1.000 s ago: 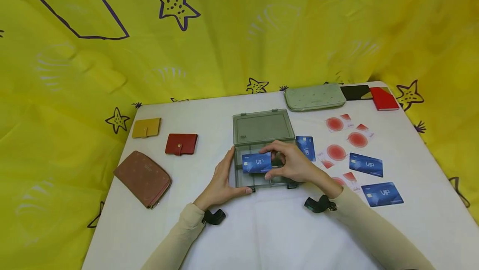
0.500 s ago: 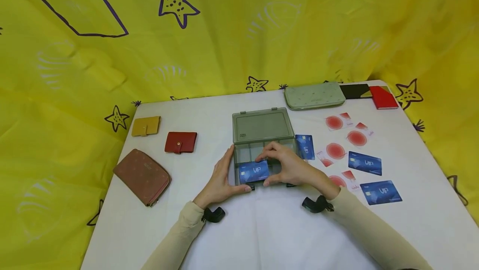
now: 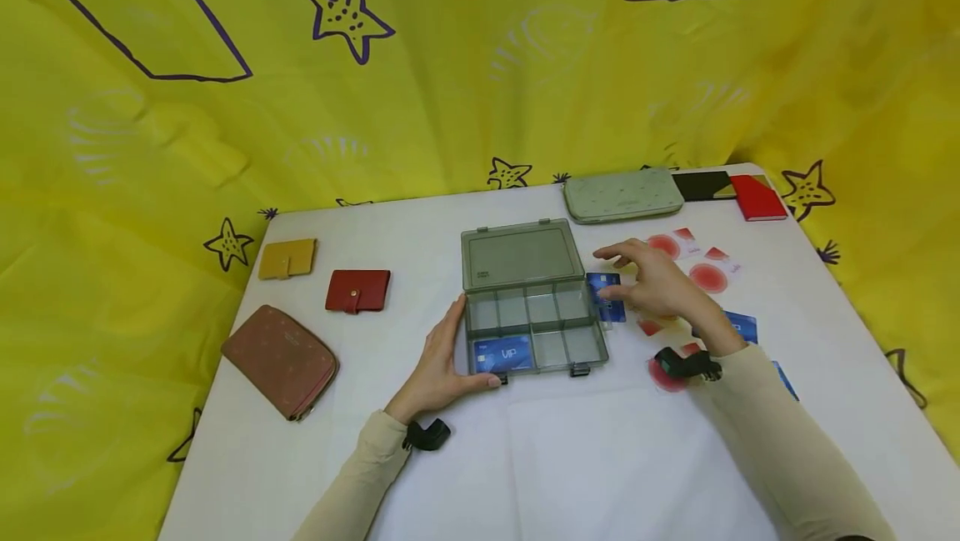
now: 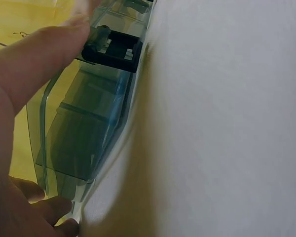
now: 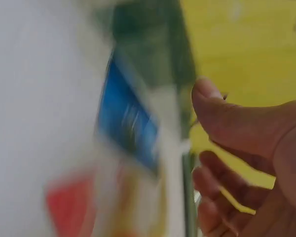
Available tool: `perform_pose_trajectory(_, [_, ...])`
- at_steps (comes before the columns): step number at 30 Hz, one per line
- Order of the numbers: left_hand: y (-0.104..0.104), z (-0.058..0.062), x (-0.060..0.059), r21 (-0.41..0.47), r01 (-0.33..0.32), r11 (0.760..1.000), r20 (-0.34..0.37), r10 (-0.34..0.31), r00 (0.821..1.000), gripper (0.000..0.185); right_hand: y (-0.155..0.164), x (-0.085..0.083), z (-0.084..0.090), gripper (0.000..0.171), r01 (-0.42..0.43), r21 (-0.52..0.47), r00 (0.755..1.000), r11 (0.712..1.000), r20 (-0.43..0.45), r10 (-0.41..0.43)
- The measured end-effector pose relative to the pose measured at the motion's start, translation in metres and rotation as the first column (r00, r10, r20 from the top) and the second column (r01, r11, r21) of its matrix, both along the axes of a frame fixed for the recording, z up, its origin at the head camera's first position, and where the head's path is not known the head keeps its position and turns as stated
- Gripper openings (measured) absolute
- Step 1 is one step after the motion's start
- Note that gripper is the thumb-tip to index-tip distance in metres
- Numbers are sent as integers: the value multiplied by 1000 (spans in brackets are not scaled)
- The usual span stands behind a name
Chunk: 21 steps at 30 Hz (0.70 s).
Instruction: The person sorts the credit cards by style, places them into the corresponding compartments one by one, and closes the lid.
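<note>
A grey-green translucent divided box point(image 3: 522, 256) lies with its lid folded back. My left hand point(image 3: 438, 370) rests along its left side, fingers extended and thumb by the front latch point(image 4: 113, 52). A blue VIP card point(image 3: 502, 354) lies flat in the front left compartment, the widest one. The other compartments hold nothing. Just right of the box, my right hand point(image 3: 651, 281) hovers over another blue VIP card point(image 3: 611, 312), thumb and fingers apart and nothing between them. That card appears blurred in the right wrist view.
White cards with red circles point(image 3: 708, 278) and further blue cards point(image 3: 741, 326) lie right, partly under my arm. A green case point(image 3: 622, 195), black item point(image 3: 703, 186) and red booklet point(image 3: 757, 197) sit behind. Left are yellow point(image 3: 288, 258), red point(image 3: 357, 290) and brown point(image 3: 281, 362) wallets.
My right hand lowered a blue VIP card into the front left compartment, let go, and moved right over the card beside the box. The left hand stayed at the box.
</note>
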State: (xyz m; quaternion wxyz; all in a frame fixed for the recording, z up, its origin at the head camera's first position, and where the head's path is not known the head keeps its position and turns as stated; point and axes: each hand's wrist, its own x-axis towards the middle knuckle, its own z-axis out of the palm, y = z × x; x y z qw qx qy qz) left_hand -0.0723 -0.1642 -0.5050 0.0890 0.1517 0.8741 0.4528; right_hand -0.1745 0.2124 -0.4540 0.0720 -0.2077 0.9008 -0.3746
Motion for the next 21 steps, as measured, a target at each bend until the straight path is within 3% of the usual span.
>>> perform_pose_trajectory(3, [0,1,1,4,-9,1000,3,9,1000,135,15,-8,-2,61,-25,94,997,995,70,19])
perform_pose_trajectory(9, [0,0,3,8,-26,1000,19,26,999,134,13,-15,-10,62,-107,154,994,982,42,101])
perform_pose_trajectory(16, [1,0,3,13,-27,1000,13,27,1000,134,10,-17,-11,59,-67,185,994,980,99,49])
perform_pose_trajectory(21, [1,1,3,1,-24,1000,19,24,1000,134,19,-17,-6,43,-41,154,991,987,134,20])
